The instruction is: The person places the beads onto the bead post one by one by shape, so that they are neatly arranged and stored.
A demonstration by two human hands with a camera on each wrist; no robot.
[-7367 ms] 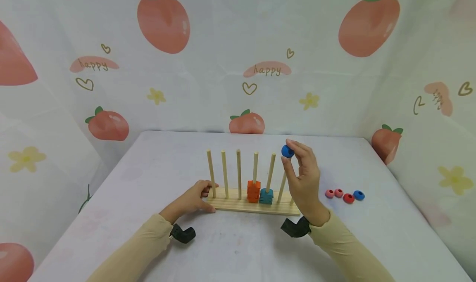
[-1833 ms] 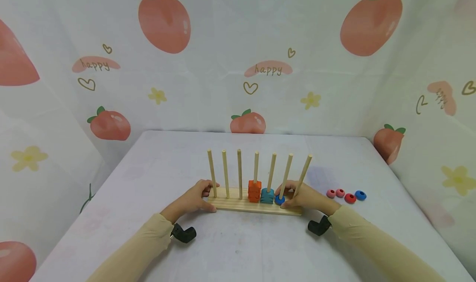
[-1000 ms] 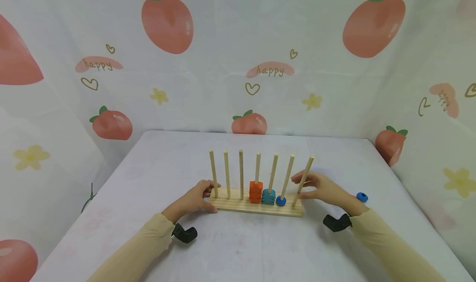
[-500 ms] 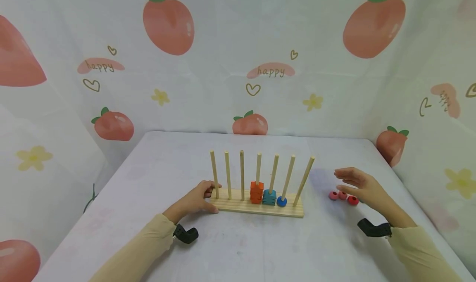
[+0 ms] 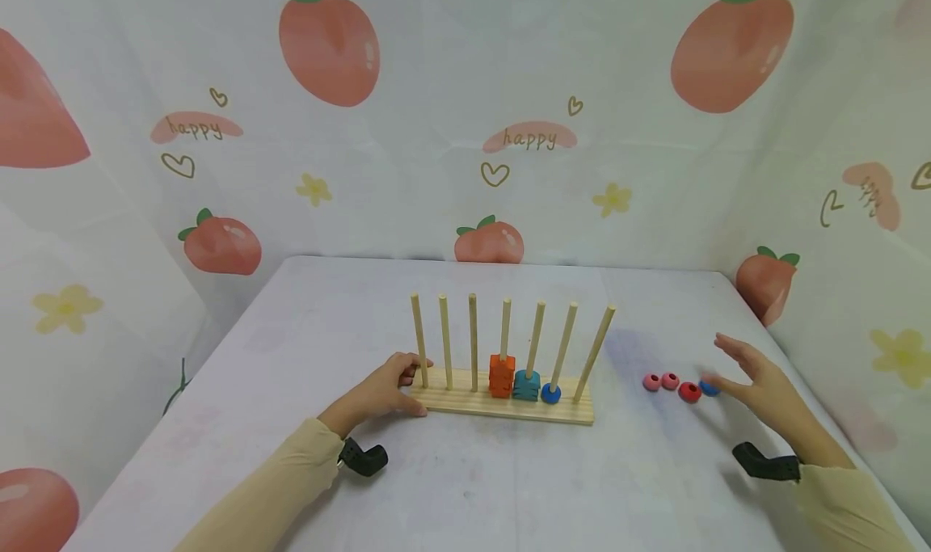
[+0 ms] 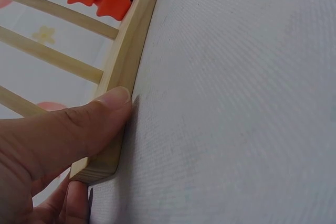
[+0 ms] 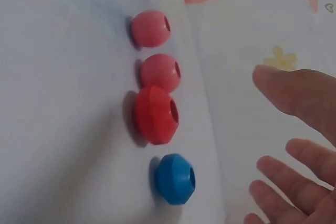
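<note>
At its left end, a wooden peg board (image 5: 502,410) is gripped by my left hand (image 5: 374,392); the left wrist view shows the thumb on its front edge and fingers behind the end. Orange star beads (image 5: 501,377) are stacked on the middle peg, teal beads (image 5: 526,386) on the peg to its right, then one blue round bead (image 5: 550,394). My right hand (image 5: 767,392) hovers, fingers spread and holding nothing, beside a faceted blue bead (image 7: 175,180) on the table. Near that lie a faceted red bead (image 7: 156,115) and two pink beads (image 7: 160,73).
The white-covered table (image 5: 465,487) has its right edge close beyond my right hand. Bare upright pegs (image 5: 445,342) stand at the board's left, and another peg (image 5: 596,350) at its right end. A fruit-print cloth (image 5: 407,172) hangs behind.
A blue bead went from my right hand onto the second peg from the right. My right hand then let go and moved right, past the loose beads. My left hand kept its grip.
</note>
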